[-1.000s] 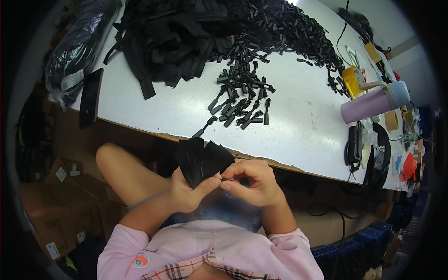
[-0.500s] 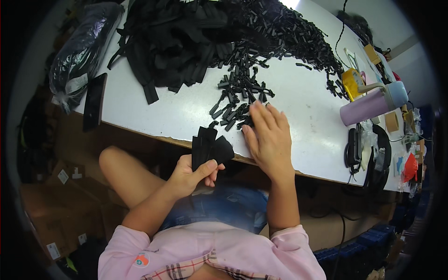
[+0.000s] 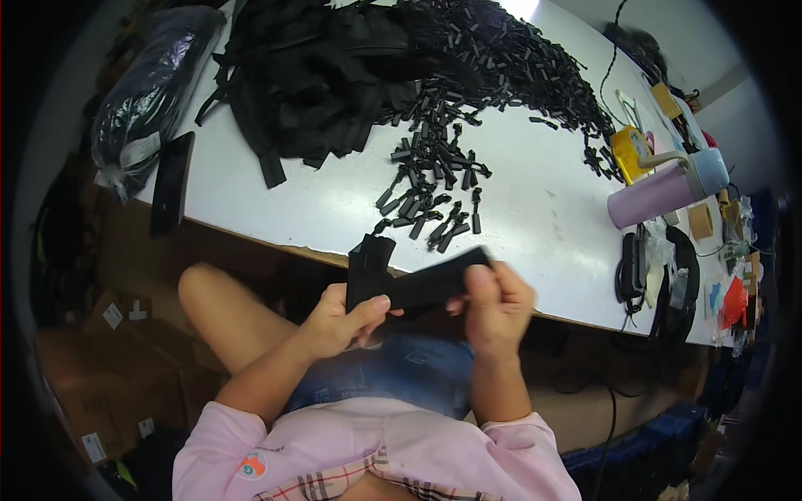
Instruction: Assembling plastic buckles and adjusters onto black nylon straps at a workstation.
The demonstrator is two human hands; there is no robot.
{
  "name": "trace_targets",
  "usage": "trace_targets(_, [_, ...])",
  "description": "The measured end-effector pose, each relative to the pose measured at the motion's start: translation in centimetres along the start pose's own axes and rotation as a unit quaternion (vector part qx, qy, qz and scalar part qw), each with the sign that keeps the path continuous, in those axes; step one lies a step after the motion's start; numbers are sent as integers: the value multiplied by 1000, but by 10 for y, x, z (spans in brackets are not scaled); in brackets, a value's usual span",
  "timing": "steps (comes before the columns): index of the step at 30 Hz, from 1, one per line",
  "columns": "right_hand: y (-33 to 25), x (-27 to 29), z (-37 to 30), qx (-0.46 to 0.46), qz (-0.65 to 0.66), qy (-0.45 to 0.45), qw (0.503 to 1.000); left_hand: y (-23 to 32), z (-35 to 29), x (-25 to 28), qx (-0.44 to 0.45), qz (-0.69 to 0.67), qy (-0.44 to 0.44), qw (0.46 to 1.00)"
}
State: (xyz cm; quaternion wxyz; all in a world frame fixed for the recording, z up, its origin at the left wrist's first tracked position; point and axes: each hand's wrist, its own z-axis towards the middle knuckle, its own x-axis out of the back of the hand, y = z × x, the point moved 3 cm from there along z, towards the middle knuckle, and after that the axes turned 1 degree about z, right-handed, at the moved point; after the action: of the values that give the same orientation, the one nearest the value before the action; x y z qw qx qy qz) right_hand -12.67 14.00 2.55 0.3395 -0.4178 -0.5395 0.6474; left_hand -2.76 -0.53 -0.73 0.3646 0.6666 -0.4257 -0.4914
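Over my lap, just off the table's near edge, my left hand [image 3: 347,316] is closed round a folded bundle of black fabric strips [image 3: 368,265], which look like zipper tape. From that bundle a black strip [image 3: 434,280] stretches rightward to my right hand [image 3: 499,307], whose thumb and fingers pinch its end; motion blurs them a little. A small black zipper slider [image 3: 383,226] shows right at the bundle's top edge; whether it is attached I cannot tell. Beyond my hands lie loose black zipper sliders with long pulls [image 3: 407,204], trailing back to a large heap [image 3: 510,58].
A mound of black fabric strips [image 3: 309,92] covers the table's back left, beside a plastic-wrapped bundle [image 3: 150,92] and a dark flat slab [image 3: 172,184]. On the right are a lilac bottle [image 3: 652,196], a yellow tape roll [image 3: 628,150] and a black case [image 3: 632,267]. Cartons [image 3: 117,376] stand lower left.
My right hand has come from the loose sliders toward me and taken the end of a strip, now drawn out rightward. A few sliders lie nearer the edge. My left hand keeps its hold.
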Motion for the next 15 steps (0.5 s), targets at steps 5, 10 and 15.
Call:
trace_targets(5, [-38, 37, -8, 143, 110, 160, 971, 7, -14, 21, -13, 63, 137, 989])
trace_targets(10, [-39, -12, -15, 252, -311, -5, 916, 9, -16, -5, -274, 156, 238, 918])
trace_targets(15, [2, -52, -9, 106, -132, -217, 961, 10, -8, -19, -283, 126, 196, 930])
